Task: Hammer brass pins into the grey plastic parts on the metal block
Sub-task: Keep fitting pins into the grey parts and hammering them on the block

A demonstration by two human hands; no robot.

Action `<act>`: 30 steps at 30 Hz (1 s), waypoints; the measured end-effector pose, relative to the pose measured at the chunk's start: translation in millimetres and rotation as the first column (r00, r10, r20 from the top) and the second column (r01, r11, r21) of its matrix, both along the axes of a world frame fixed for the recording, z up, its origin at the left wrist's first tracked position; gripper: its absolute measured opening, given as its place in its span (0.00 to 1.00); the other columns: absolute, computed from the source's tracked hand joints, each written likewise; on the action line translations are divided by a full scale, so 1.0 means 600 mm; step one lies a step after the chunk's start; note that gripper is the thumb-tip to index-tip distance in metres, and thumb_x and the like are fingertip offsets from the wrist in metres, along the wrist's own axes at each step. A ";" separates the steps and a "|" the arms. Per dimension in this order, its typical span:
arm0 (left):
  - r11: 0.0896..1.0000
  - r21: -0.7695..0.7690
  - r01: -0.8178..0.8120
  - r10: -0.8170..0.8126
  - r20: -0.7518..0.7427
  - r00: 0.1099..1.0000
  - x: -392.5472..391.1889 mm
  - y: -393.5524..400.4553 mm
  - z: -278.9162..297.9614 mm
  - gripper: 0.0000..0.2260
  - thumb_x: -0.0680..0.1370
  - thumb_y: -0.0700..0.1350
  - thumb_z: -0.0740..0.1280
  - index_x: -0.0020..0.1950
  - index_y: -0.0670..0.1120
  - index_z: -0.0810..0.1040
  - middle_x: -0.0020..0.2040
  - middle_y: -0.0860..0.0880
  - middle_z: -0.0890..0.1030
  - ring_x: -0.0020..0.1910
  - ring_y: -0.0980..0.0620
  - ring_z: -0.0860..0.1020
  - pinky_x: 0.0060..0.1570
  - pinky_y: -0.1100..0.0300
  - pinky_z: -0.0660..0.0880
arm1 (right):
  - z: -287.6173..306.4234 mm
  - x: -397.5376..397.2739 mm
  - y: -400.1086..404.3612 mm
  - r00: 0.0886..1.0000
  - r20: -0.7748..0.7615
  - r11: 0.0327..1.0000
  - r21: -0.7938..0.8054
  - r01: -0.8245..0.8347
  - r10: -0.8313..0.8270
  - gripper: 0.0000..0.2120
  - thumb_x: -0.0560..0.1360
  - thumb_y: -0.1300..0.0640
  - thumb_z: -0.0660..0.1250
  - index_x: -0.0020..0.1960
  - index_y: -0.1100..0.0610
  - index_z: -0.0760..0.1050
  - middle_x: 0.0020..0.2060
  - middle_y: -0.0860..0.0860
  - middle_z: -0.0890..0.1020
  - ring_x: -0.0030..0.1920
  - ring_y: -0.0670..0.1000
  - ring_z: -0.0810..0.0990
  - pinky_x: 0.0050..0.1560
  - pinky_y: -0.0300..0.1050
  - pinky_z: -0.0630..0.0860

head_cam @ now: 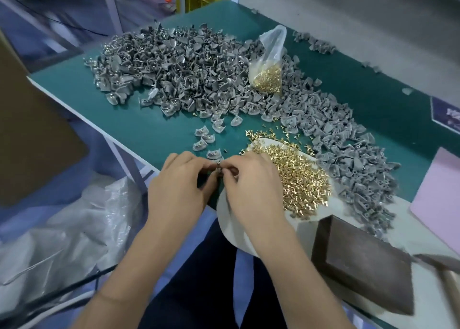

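Head view: the left hand (178,179) and right hand (251,181) meet fingertip to fingertip at the table's (149,127) near edge, together pinching one small grey plastic part (219,170). Loose brass pins (296,176) lie heaped on a white sheet at 3 o'clock of the hands. The metal block (361,261) sits at 5 o'clock, bare. Grey parts (189,69) are piled at 12 o'clock.

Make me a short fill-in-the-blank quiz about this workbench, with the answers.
1. The loose brass pins lie heaped on a white ____.
2. The bag holds more ____.
3. Both hands, left and right, pinch one small ____ part.
4. The metal block has ____ on it.

Answers: plate; pins; grey; nothing
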State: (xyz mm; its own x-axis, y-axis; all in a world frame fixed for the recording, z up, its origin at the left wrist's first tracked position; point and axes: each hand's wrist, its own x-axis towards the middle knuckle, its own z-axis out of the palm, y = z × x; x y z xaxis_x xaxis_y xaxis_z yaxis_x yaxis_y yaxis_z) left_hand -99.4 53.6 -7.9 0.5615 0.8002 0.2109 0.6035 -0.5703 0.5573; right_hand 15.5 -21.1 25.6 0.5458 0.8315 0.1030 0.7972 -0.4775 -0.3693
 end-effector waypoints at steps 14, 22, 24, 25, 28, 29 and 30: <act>1.000 0.015 0.004 -0.004 -0.036 0.999 0.050 0.038 0.049 0.08 0.78 0.52 0.69 0.56 0.55 0.78 0.50 0.56 0.78 0.57 0.51 0.72 0.45 0.54 0.72 | 0.008 0.055 0.044 0.998 0.016 0.997 0.040 0.063 -0.063 0.08 0.80 0.51 0.68 0.55 0.44 0.84 0.50 0.46 0.83 0.56 0.53 0.71 0.44 0.46 0.64; 1.000 0.005 0.016 -0.015 -0.061 0.998 0.042 0.032 0.042 0.04 0.77 0.50 0.70 0.51 0.56 0.78 0.49 0.56 0.77 0.55 0.51 0.72 0.43 0.51 0.75 | -0.002 0.064 0.071 0.991 0.130 0.998 -0.064 0.002 0.006 0.07 0.79 0.50 0.68 0.48 0.46 0.86 0.42 0.46 0.81 0.48 0.51 0.64 0.41 0.47 0.64; 1.000 0.006 0.019 -0.019 -0.063 0.998 0.042 0.033 0.042 0.04 0.77 0.50 0.70 0.50 0.56 0.79 0.49 0.57 0.77 0.54 0.51 0.72 0.42 0.52 0.75 | 0.000 0.064 0.074 0.988 0.150 0.997 -0.077 -0.031 0.043 0.07 0.78 0.51 0.68 0.47 0.48 0.85 0.43 0.47 0.81 0.49 0.52 0.66 0.42 0.47 0.64; 1.000 0.010 0.022 -0.022 -0.063 0.998 0.042 0.032 0.042 0.04 0.77 0.49 0.70 0.50 0.56 0.79 0.48 0.56 0.78 0.54 0.51 0.72 0.42 0.52 0.74 | 0.002 0.063 0.075 0.987 0.156 0.995 -0.092 -0.037 0.051 0.07 0.78 0.52 0.68 0.47 0.49 0.85 0.43 0.48 0.81 0.51 0.52 0.69 0.43 0.46 0.65; 0.999 0.034 0.026 -0.025 -0.019 1.000 0.040 0.027 0.043 0.03 0.77 0.47 0.70 0.48 0.55 0.79 0.46 0.56 0.78 0.52 0.51 0.71 0.41 0.53 0.72 | 0.012 0.063 0.069 0.984 0.177 0.994 -0.109 0.014 0.005 0.10 0.77 0.51 0.66 0.49 0.53 0.84 0.47 0.51 0.82 0.56 0.55 0.72 0.47 0.47 0.68; 0.999 0.035 0.041 -0.042 0.013 0.999 0.040 0.023 0.044 0.03 0.77 0.46 0.69 0.47 0.55 0.79 0.45 0.56 0.77 0.50 0.52 0.71 0.40 0.54 0.71 | 0.018 0.065 0.060 0.984 0.170 0.995 -0.082 0.062 -0.048 0.12 0.77 0.49 0.65 0.49 0.54 0.83 0.47 0.51 0.82 0.56 0.55 0.73 0.48 0.48 0.70; 0.997 0.031 0.073 -0.074 0.048 0.996 0.042 0.018 0.047 0.04 0.77 0.46 0.68 0.47 0.56 0.79 0.44 0.57 0.77 0.49 0.54 0.70 0.39 0.55 0.69 | 0.026 0.069 0.047 0.982 0.155 0.993 -0.039 0.114 -0.107 0.13 0.76 0.48 0.63 0.49 0.56 0.82 0.47 0.52 0.82 0.55 0.56 0.73 0.50 0.49 0.72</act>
